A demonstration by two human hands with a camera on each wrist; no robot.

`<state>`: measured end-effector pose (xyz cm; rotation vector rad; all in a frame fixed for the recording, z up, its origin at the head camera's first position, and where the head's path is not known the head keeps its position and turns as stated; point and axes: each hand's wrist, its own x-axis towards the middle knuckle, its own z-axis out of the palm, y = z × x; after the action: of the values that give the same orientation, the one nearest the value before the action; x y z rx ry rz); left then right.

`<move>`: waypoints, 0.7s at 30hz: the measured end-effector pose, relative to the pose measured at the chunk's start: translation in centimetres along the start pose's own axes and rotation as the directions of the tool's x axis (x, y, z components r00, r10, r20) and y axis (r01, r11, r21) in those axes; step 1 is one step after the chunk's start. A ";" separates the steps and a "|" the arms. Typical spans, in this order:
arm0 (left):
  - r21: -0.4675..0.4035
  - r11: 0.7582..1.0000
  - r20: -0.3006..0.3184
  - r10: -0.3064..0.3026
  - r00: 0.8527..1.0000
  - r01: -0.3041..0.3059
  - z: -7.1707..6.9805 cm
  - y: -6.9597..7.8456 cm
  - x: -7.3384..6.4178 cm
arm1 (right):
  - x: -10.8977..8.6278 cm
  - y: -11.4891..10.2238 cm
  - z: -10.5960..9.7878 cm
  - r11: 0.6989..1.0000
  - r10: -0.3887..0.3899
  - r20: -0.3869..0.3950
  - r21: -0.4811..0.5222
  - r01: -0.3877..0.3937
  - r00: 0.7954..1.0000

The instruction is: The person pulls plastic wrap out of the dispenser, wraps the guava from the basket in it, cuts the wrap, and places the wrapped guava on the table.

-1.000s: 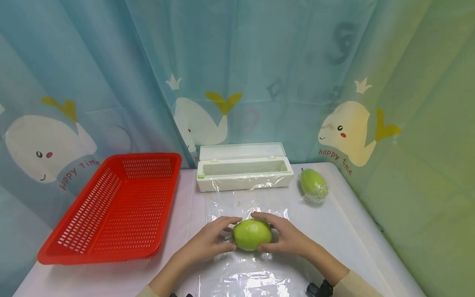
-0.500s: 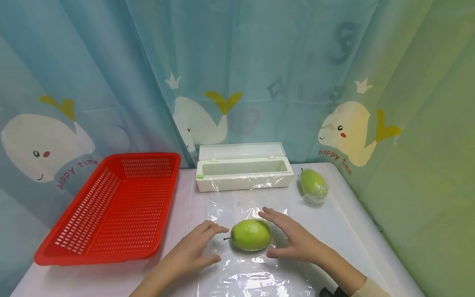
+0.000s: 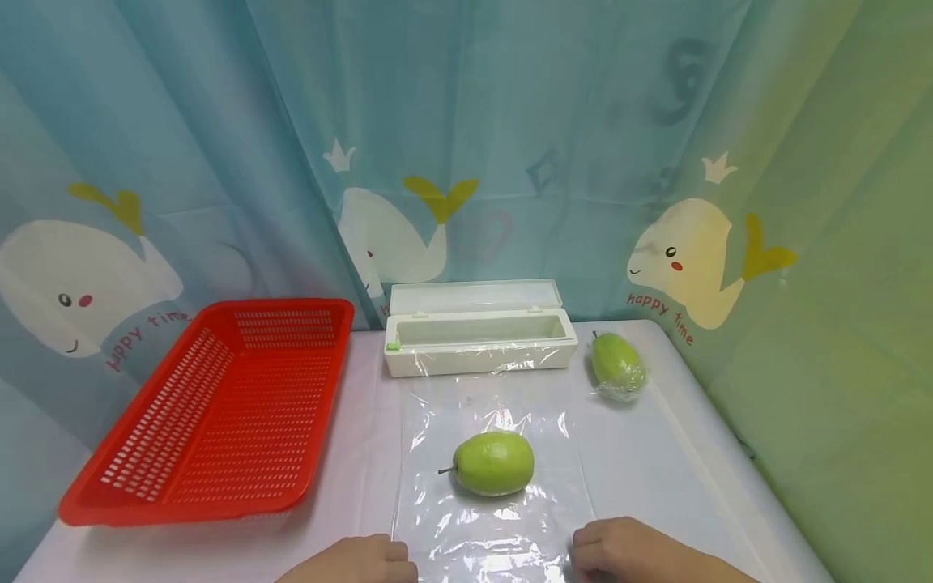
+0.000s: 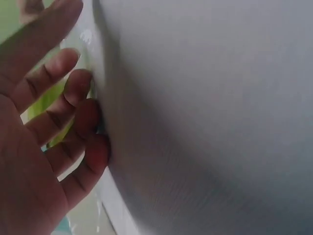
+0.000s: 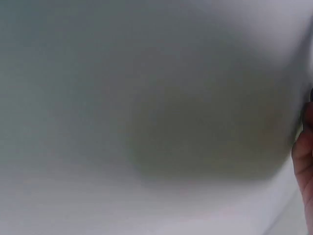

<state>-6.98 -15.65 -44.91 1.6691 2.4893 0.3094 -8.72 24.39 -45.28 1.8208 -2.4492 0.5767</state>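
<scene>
A green oval fruit (image 3: 494,463) with a thin stem pointing left lies on a sheet of cling film (image 3: 496,526) in the head view. The film runs toward me from a white cling film dispenser (image 3: 481,356) with its lid up. My left hand (image 3: 364,560) is at the film's near left edge; in the left wrist view its fingers (image 4: 87,117) are loosely bent, tips at the table surface, thumb apart. My right hand (image 3: 627,551) is at the near right edge, fingers bent down; I cannot tell whether it pinches the film.
A red plastic basket (image 3: 248,421) stands at the left of the white table (image 3: 670,478). Another green fruit (image 3: 616,364), wrapped in film, lies at the back right. A whale-print curtain (image 3: 510,146) hangs behind the table.
Both hands have let go of the fruit, spread apart and moved back toward me to the film's near edges. The fruit stays on the film.
</scene>
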 end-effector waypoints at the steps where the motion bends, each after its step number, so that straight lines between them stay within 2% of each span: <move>1: 0.049 0.997 0.005 0.051 0.999 -0.051 0.3 0.0 0.0 | -0.2 -0.3 0.3 1.000 0.005 0.026 -0.012 -0.004 1.000; 3: 0.180 0.971 -0.012 0.165 0.986 -0.160 0.8 0.0 0.1 | -0.4 -0.7 0.6 1.000 0.021 0.043 -0.017 -0.020 0.999; 5: 0.227 0.955 -0.028 0.203 0.979 -0.191 1.2 0.0 0.2 | -0.7 -1.0 0.7 0.999 0.040 0.032 -0.005 -0.040 0.999; 8: 0.259 0.943 -0.040 0.225 0.974 -0.208 1.4 -0.1 -0.1 | -1.0 -1.4 0.8 1.000 0.029 -0.023 0.001 -0.029 0.999; 11: 0.224 0.958 -0.034 0.194 0.980 -0.182 1.4 0.0 -0.5 | -1.2 -1.8 0.9 0.999 0.029 -0.074 -0.013 -0.030 0.997; 13: 0.189 0.968 -0.052 0.178 0.983 -0.165 1.3 0.0 -0.8 | -1.3 -2.0 1.1 0.999 0.017 -0.097 -0.046 -0.022 0.995; 15: 0.135 0.982 -0.081 0.142 0.987 -0.130 1.2 0.0 -1.1 | -1.4 -2.2 1.2 0.996 0.010 -0.107 -0.092 -0.020 0.994; 17: 0.023 0.998 -0.104 0.062 0.993 -0.060 1.0 0.2 -1.5 | -1.3 -2.1 1.2 0.988 -0.031 -0.126 -0.156 0.011 0.991; 18: -0.037 0.999 -0.112 0.014 0.994 -0.018 0.7 0.2 -1.6 | -1.3 -2.0 1.2 0.987 -0.034 -0.145 -0.158 0.011 0.989; 20: -0.141 0.987 -0.129 -0.098 0.987 0.079 0.1 0.3 -2.0 | -1.3 -1.8 1.0 0.990 -0.019 -0.202 -0.138 -0.010 0.979; 21: -0.201 0.969 -0.114 -0.166 0.980 0.140 -0.4 0.4 -2.1 | -1.2 -1.7 0.9 0.993 0.003 -0.236 -0.116 -0.031 0.972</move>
<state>-5.90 -17.47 -44.49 1.4155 2.5655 0.6375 -6.58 24.82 -45.92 1.5882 -2.2917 0.5960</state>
